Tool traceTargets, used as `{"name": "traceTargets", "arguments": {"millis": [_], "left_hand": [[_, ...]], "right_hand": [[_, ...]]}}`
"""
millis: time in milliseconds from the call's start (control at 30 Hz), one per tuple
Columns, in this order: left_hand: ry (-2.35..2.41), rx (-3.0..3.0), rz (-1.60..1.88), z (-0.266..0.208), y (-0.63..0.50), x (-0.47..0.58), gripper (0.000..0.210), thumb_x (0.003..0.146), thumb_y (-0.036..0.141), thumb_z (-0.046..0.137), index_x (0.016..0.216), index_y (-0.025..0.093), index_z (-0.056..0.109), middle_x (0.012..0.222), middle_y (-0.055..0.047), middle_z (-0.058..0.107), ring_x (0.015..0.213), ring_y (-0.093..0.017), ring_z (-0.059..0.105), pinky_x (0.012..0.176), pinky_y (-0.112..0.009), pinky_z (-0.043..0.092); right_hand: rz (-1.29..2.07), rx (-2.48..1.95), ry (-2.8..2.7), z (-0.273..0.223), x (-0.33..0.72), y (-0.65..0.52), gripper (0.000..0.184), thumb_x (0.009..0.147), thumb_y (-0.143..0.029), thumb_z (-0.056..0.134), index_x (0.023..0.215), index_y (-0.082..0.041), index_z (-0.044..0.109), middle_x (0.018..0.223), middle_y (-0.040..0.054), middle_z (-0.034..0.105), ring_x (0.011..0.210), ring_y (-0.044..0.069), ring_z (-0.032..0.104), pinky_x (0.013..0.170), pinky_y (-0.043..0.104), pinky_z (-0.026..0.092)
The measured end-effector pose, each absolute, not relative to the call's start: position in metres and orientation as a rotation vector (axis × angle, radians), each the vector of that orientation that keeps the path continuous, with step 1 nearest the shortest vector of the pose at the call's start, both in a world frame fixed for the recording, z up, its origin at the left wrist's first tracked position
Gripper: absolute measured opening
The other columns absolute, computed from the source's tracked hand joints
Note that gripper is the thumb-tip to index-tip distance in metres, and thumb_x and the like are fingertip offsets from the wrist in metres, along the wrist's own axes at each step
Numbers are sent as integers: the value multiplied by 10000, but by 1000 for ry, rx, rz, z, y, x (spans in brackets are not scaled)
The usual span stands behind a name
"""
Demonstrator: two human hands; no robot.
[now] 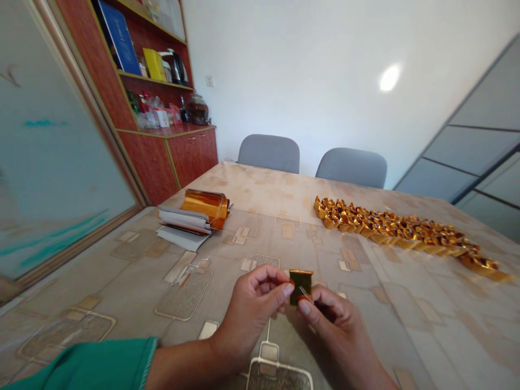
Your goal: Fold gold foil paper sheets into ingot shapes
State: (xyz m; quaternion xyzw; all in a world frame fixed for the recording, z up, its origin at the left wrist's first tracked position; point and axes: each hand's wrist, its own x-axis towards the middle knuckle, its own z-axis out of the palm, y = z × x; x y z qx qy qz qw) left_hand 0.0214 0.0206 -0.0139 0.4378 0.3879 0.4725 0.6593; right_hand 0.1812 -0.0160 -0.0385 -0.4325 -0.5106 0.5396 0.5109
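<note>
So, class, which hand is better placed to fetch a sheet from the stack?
Likely the left hand: it is nearer the stack than the right hand, which pinches the gold-edged piece.

Two grips by our count: left grip (255, 306), right grip (341, 325). One gold foil piece (299, 284) in them. One surface (122, 298). One stack of sheets (184, 218); sheets overlap, we cannot number them. One long cluster of folded gold pieces (390, 227), too tightly packed for us to tally. Two grey chairs (268, 154). One green sleeve (97, 365). One wall socket (209, 81). One cabinet (197, 151); on it we count one kettle (177, 67), one round jar (199, 110).
</note>
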Motion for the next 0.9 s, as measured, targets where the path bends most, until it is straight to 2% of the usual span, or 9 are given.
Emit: {"name": "traceTargets", "arguments": {"millis": [200,367,433,567,700,800,900], "left_hand": [[850,1027,969,-10,22,22,246,685,335,785,748,148,638,652,10,606,556,-96,482,531,-233,350],[715,825,816,-11,28,18,337,659,387,843,771,146,636,644,32,569,543,-68,420,530,-218,276],[657,751,771,-12,31,15,366,634,379,876,795,142,647,704,16,590,593,-74,453,558,-214,285],[449,734,649,-10,34,13,366,665,400,866,813,128,671,775,-40,629,708,-142,565,673,-263,386],[334,723,547,-9,31,15,349,727,433,820,826,127,682,749,-46,623,720,-168,589,711,-291,421],[349,683,509,-11,28,15,351,727,437,822,862,144,684,699,-11,587,665,-135,549,671,-259,404],[408,669,477,-11,25,13,360,714,448,829,872,157,687,678,-2,579,637,-123,533,646,-246,392]], "right_hand": [[1180,-1084,-1373,-20,177,-19,213,884,-388,672,786,-202,699,755,29,645,712,176,540,651,285,424],[1503,-843,-1089,-14,183,-18,356,923,-545,546,938,-236,721,903,66,684,877,240,599,835,387,459],[1623,-750,-916,-15,185,-18,389,929,-564,525,972,-234,726,934,69,682,889,231,601,838,377,462],[1754,-669,-843,-14,182,-20,317,932,-467,584,931,-186,732,847,53,639,805,174,575,783,308,459],[1804,-687,-807,-9,178,-22,266,865,-430,697,857,-164,703,755,14,581,677,117,510,688,244,449],[1846,-702,-797,-7,179,-22,269,843,-426,730,846,-165,665,601,-47,498,524,72,403,540,186,394],[1918,-649,-882,-8,183,-24,269,893,-450,665,879,-182,645,462,-104,413,380,49,263,414,170,294]]}}
